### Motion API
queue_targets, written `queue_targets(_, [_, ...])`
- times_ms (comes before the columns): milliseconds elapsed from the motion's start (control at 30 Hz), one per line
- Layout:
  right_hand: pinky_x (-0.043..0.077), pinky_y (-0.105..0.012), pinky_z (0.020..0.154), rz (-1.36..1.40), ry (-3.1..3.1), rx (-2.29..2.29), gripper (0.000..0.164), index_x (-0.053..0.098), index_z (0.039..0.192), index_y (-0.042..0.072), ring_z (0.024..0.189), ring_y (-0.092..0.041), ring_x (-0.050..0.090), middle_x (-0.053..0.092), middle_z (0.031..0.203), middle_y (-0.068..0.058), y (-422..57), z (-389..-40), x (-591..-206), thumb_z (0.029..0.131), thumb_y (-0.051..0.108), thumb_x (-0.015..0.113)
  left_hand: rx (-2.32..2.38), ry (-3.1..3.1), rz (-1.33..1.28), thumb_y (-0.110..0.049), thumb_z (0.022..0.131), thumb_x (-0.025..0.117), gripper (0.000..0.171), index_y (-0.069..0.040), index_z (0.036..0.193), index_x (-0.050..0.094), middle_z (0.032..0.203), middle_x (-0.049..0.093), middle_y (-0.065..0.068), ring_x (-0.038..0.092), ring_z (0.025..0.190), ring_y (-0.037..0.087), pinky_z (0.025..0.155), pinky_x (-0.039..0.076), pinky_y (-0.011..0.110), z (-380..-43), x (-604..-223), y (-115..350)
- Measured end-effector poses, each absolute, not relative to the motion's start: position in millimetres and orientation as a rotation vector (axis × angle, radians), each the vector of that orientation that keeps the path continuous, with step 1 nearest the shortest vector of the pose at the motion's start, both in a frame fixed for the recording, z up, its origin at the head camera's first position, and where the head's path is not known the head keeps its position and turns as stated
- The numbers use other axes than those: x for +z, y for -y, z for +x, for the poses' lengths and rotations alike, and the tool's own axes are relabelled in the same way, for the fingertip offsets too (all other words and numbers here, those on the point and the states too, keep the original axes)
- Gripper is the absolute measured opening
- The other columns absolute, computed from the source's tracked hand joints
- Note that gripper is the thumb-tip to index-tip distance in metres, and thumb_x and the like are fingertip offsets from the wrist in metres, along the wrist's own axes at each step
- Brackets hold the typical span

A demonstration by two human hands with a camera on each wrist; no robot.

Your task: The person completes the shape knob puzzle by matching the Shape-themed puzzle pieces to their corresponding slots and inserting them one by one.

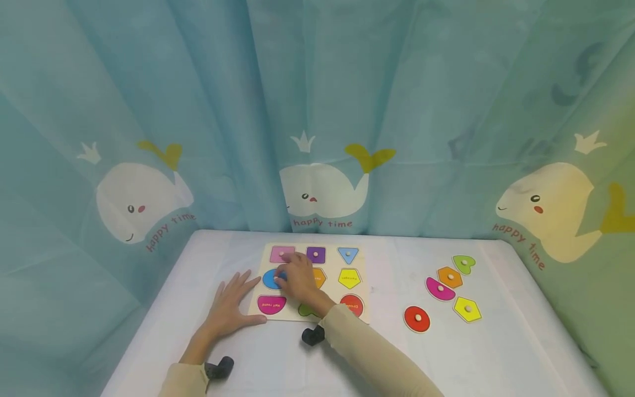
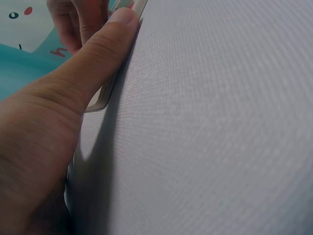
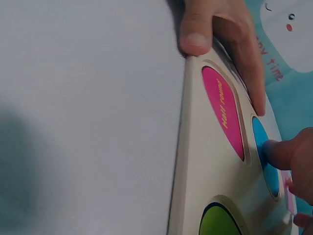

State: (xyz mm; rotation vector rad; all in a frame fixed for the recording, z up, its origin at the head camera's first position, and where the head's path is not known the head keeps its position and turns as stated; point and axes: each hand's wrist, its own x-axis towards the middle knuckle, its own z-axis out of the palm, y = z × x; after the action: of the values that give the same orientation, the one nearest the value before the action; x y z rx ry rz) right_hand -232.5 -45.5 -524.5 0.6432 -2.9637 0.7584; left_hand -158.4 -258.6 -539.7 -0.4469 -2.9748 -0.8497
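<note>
Head view: left hand (image 1: 229, 309) splayed against board (image 1: 332, 266), right hand (image 1: 300, 278) pinched on blue oval (image 1: 269, 280).

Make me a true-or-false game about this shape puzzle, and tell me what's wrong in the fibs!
1. The right hand is at the blue oval. True.
2. The loose heart is purple. False: the loose heart is green.
3. The purple square has a knob. True.
4. The left hand holds the red circle. False: the left hand touches the board.
5. Five loose pieces lie on the table. True.
</note>
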Motion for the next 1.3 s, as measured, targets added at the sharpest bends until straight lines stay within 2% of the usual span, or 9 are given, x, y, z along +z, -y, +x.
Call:
queue_targets(200, [0.028,-0.059,0.120,0.624,2.953,0.803,0.012,0.081,0.103,0.021,0.146,-0.037,0.035,0.053,0.150,-0.005,43.6,-232.9,-522.0,0.095,0.028,0.075,-0.881,2.928,-0.471,-0.053,0.073,0.086,0.097,-0.010,0.152,0.050,0.162,0.036,0.022,0.020,0.151,0.050,0.116,0.005,0.075,-158.5,-536.0,256.7])
queue_targets(333, [0.030,-0.059,0.119,0.632,2.957,0.790,0.013,0.081,0.104,0.021,0.145,-0.038,0.036,0.054,0.149,-0.005,42.1,-232.3,-522.2,0.095,0.028,0.075,-0.864,2.958,-0.463,-0.056,0.074,0.085,0.098,-0.011,0.153,0.049,0.163,0.035,0.021,0.019,0.152,0.048,0.117,0.004,0.074,-159.6,-536.8,256.4])
queue_targets(533, [0.028,-0.056,0.121,0.711,2.946,0.757,0.019,0.078,0.113,0.024,0.146,-0.035,0.036,0.052,0.151,-0.004,35.7,-233.5,-522.0,0.098,0.033,0.071,-0.845,2.966,-0.461,-0.057,0.074,0.085,0.098,-0.012,0.153,0.049,0.163,0.034,0.020,0.019,0.152,0.048,0.117,0.004,0.074,-161.1,-538.7,256.8])
queue_targets(633, [0.030,-0.055,0.120,0.759,2.898,0.824,0.019,0.076,0.114,0.023,0.144,-0.033,0.040,0.055,0.149,-0.005,24.9,-235.3,-517.5,0.099,0.032,0.070,-0.845,2.964,-0.464,-0.058,0.073,0.085,0.099,-0.013,0.153,0.049,0.164,0.034,0.020,0.019,0.152,0.048,0.117,0.004,0.074,-161.6,-540.0,255.9])
queue_targets(733, [0.035,-0.053,0.117,0.807,2.815,0.932,0.014,0.077,0.109,0.018,0.136,-0.031,0.049,0.062,0.140,-0.010,6.9,-240.4,-509.7,0.099,0.026,0.070,-0.842,2.974,-0.464,-0.059,0.073,0.084,0.099,-0.013,0.154,0.048,0.164,0.034,0.020,0.018,0.152,0.048,0.117,0.005,0.074,-161.6,-541.4,255.0])
queue_targets(833, [0.046,-0.050,0.109,0.871,2.694,1.064,0.011,0.078,0.102,0.008,0.122,-0.031,0.061,0.071,0.124,-0.014,-17.0,-247.7,-499.4,0.098,0.015,0.070,-0.847,2.975,-0.461,-0.058,0.072,0.085,0.100,-0.012,0.154,0.048,0.163,0.034,0.021,0.018,0.152,0.048,0.117,0.005,0.074,-160.2,-541.0,255.1])
queue_targets(967, [0.049,-0.051,0.103,0.883,2.618,1.156,0.011,0.078,0.100,0.000,0.110,-0.035,0.065,0.074,0.113,-0.015,-53.3,-253.4,-486.2,0.096,0.007,0.070,-0.857,2.961,-0.457,-0.056,0.071,0.087,0.101,-0.010,0.152,0.050,0.162,0.035,0.022,0.020,0.151,0.050,0.117,0.005,0.074,-158.4,-538.0,256.4])
queue_targets(1100, [0.044,-0.054,0.109,0.757,2.682,1.103,0.013,0.077,0.106,0.004,0.120,-0.033,0.062,0.073,0.118,-0.011,-87.8,-252.4,-478.7,0.098,0.010,0.069,-0.845,2.954,-0.462,-0.057,0.071,0.086,0.100,-0.010,0.152,0.050,0.162,0.036,0.022,0.021,0.151,0.050,0.117,0.006,0.075,-158.9,-536.2,257.6])
queue_targets(1300, [0.046,-0.055,0.107,0.626,2.697,1.099,0.011,0.077,0.106,0.007,0.117,-0.032,0.064,0.074,0.116,-0.010,-130.5,-242.9,-479.1,0.096,0.010,0.072,-0.835,2.939,-0.475,-0.058,0.071,0.085,0.100,-0.011,0.152,0.050,0.161,0.037,0.022,0.022,0.150,0.050,0.116,0.007,0.076,-158.9,-541.6,259.3])
